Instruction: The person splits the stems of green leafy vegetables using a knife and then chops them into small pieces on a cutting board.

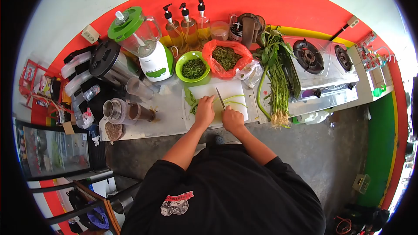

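My left hand [204, 112] is closed on green stems on the white cutting board [200, 90]; leaves [190, 100] stick out to its left. In my right hand [233, 118] is the handle of a knife [220, 98], its blade pointing away from me and lying just right of my left hand. Thin stems [235, 99] reach toward the board's right side, beyond the blade. Behind the board stand a green bowl [179, 70] of chopped greens and a red plastic bag [242, 67] holding more greens.
A bundle of leafy stems [278, 85] lies right of the board, beside a two-burner stove [326, 78]. Left stand a blender [157, 63], a clear cup [138, 88] and a brown-filled container [141, 112]. Pump bottles [190, 32] line the back wall.
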{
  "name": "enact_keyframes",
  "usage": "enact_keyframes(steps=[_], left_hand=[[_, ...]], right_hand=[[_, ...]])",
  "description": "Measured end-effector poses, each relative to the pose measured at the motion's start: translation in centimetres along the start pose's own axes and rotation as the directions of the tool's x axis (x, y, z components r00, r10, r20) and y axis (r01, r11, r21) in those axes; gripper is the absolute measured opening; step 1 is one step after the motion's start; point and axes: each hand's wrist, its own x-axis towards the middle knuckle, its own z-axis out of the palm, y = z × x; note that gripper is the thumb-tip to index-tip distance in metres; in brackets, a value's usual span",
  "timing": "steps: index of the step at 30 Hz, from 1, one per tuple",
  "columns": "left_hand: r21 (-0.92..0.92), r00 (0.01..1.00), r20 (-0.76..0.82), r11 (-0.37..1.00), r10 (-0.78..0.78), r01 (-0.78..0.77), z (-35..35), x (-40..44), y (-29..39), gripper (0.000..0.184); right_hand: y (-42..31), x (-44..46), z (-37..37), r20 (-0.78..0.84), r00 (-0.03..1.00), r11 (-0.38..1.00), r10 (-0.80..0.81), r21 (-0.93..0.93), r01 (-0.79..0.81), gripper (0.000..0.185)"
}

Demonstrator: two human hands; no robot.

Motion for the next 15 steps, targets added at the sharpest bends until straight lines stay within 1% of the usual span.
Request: enact_keyframes(steps=[1, 2, 3, 4, 5, 6, 7, 8, 9, 10, 11, 12, 13, 14, 15], left_hand=[[-0.099, 0.996, -0.078, 0.994, -0.05, 0.042, -0.5, 0.2, 0.2, 0.043], [-0.096, 0.995, -0.087, 0.994, -0.055, 0.047, -1.2, 0.3, 0.5, 0.043], [-0.329, 0.981, -0.081, 0.934, -0.174, 0.138, -2.4, 0.6, 1.4, 0.04], [-0.543, 0.958, -0.048, 0.813, -0.282, 0.212, -3.4, 0.9, 1.9, 0.037], [-0.543, 0.958, -0.056, 0.814, -0.282, 0.208, -4.1, 1.3, 2.1, 0.037], [-0.702, 0.939, 0.028, 0.662, -0.344, 0.263, -4.8, 1.7, 2.3, 0.037], [-0.823, 0.915, 0.124, 0.474, -0.385, 0.311, -5.3, 1.9, 2.6, 0.036], [-0.833, 0.885, 0.191, 0.408, -0.424, 0.375, -5.9, 1.9, 3.0, 0.037], [-0.833, 0.886, 0.19, 0.408, -0.423, 0.374, -6.4, 2.0, 3.5, 0.037], [-0.858, 0.878, 0.195, 0.359, -0.438, 0.369, -6.7, 2.0, 4.2, 0.036], [-0.879, 0.869, 0.201, 0.308, -0.452, 0.363, -6.8, 1.9, 4.7, 0.035], [-0.878, 0.868, 0.205, 0.308, -0.451, 0.367, -6.8, 1.9, 4.9, 0.035], [-0.891, 0.867, 0.219, 0.27, -0.447, 0.364, -6.7, 1.9, 5.1, 0.035], [-0.904, 0.866, 0.232, 0.231, -0.443, 0.361, -6.6, 1.8, 5.3, 0.034], [-0.902, 0.864, 0.235, 0.231, -0.446, 0.364, -6.6, 1.7, 5.6, 0.034]], right_hand=[[0.3, -0.2, -0.5, -0.001, 1.0, 1.0, -0.013, -0.005, 0.013, 0.028], [0.7, -0.5, -1.0, -0.023, 0.999, 0.998, -0.026, 0.063, 0.028, 0.028], [0.8, -0.6, -1.6, -0.046, 0.998, 0.991, -0.036, 0.131, 0.042, 0.029], [0.9, -0.5, -2.7, -0.051, 0.998, 0.99, -0.044, 0.129, 0.05, 0.029], [1.0, -0.4, -3.7, 0.008, 0.998, 0.906, -0.065, 0.419, 0.055, 0.03], [1.0, -0.4, -4.5, 0.062, 0.993, 0.741, -0.101, 0.671, 0.034, 0.03], [0.7, -0.5, -5.0, 0.061, 0.993, 0.742, -0.103, 0.669, 0.036, 0.03], [0.1, -0.5, -5.5, 0.064, 0.991, 0.577, -0.115, 0.816, 0.014, 0.029], [-0.5, -0.7, -6.0, 0.067, 0.99, 0.383, -0.127, 0.924, -0.013, 0.029], [-0.9, -1.0, -6.6, 0.069, 0.99, 0.382, -0.126, 0.924, -0.015, 0.029], [-1.3, -1.4, -7.1, 0.111, 0.989, 0.332, -0.1, 0.94, -0.072, 0.028], [-1.7, -1.7, -7.6, 0.154, 0.985, 0.279, -0.075, 0.952, -0.128, 0.027], [-2.0, -2.0, -7.9, 0.158, 0.985, 0.277, -0.072, 0.952, -0.132, 0.027], [-2.2, -2.1, -8.1, 0.105, 0.993, 0.304, -0.061, 0.949, -0.081, 0.025], [-2.3, -2.2, -8.2, 0.051, 0.997, 0.332, -0.053, 0.943, -0.031, 0.022]])
